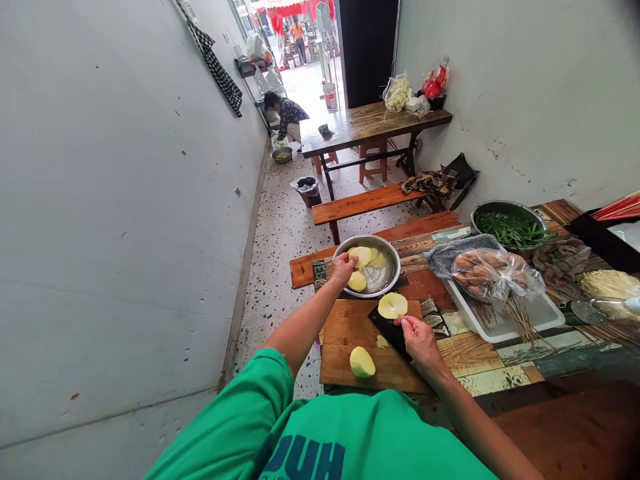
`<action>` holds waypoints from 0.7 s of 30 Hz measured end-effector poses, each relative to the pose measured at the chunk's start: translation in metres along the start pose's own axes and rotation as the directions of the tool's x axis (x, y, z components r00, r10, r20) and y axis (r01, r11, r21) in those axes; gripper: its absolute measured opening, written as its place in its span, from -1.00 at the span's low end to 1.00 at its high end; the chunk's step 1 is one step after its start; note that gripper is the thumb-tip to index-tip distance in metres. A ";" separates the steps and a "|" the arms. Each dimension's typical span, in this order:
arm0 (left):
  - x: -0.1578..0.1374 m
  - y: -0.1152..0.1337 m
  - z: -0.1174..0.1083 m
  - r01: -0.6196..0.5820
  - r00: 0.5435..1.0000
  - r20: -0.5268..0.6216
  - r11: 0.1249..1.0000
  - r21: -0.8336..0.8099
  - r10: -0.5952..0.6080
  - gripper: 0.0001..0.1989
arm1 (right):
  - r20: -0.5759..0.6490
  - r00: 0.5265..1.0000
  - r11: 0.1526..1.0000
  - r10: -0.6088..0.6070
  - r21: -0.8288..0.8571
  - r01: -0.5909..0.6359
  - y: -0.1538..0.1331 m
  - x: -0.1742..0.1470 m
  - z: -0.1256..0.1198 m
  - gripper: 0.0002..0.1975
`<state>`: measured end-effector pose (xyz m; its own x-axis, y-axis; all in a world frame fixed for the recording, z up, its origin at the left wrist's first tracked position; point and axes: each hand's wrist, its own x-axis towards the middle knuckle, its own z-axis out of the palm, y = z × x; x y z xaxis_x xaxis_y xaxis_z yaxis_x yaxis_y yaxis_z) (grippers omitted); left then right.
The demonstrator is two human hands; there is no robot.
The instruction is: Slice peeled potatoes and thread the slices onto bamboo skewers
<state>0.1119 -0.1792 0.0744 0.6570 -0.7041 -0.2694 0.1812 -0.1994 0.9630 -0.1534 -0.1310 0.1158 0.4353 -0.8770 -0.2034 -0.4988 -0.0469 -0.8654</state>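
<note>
My left hand [344, 269] pinches a pale yellow potato slice [361, 256] over a metal basin [397, 270]. More potato slices [379, 260] lie in the basin's water. My right hand [419, 340] is closed at the near edge of another potato slice [393, 306], held above the cutting board. A thin stick, seemingly a skewer [375, 281], runs from this slice toward the basin. Beneath that slice, a dark knife [395, 337] rests on the wooden cutting board [340, 333]. A peeled potato piece [362, 363] and a small potato scrap [382, 341] are on the board too.
To the right, a white tray [537, 327] holds skewers and a plastic bag of brownish food [493, 270]. Behind it stands a bowl of green leaves [513, 225]. Beyond are a bench [365, 203], a bin [307, 190] and another table [350, 127]. A person [290, 117] crouches near the doorway.
</note>
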 end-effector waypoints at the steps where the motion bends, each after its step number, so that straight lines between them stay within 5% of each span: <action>1: -0.001 0.000 0.000 -0.007 1.000 0.002 1.000 0.008 0.007 -0.86 | -0.001 1.000 1.000 0.005 -0.001 -0.005 0.000 0.001 0.000 -0.57; 6: -0.004 0.000 0.003 -0.049 0.998 0.030 0.998 0.045 0.048 -0.89 | 0.002 0.999 0.999 0.033 0.004 -0.033 0.000 0.004 0.005 -0.57; 10: -0.005 0.001 0.004 -0.069 0.996 0.060 0.996 0.048 0.067 -0.94 | 0.040 0.991 0.968 0.125 0.215 -0.131 0.006 0.003 0.011 -0.63; 16: -0.004 0.004 0.005 -0.029 0.994 0.105 1.000 0.013 0.027 -0.90 | 0.342 0.903 0.667 0.260 0.612 -0.424 0.008 0.006 0.012 -0.60; 21: -0.007 0.003 0.008 0.021 0.994 0.111 1.000 0.013 -0.022 -0.91 | 0.256 0.940 0.764 0.225 0.553 -0.334 0.005 0.009 0.012 -0.63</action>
<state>0.1021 -0.1803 0.0796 0.5677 -0.7707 -0.2893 0.1852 -0.2228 0.9571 -0.1431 -0.1332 0.1047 0.4889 -0.7124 -0.5035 -0.1121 0.5210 -0.8461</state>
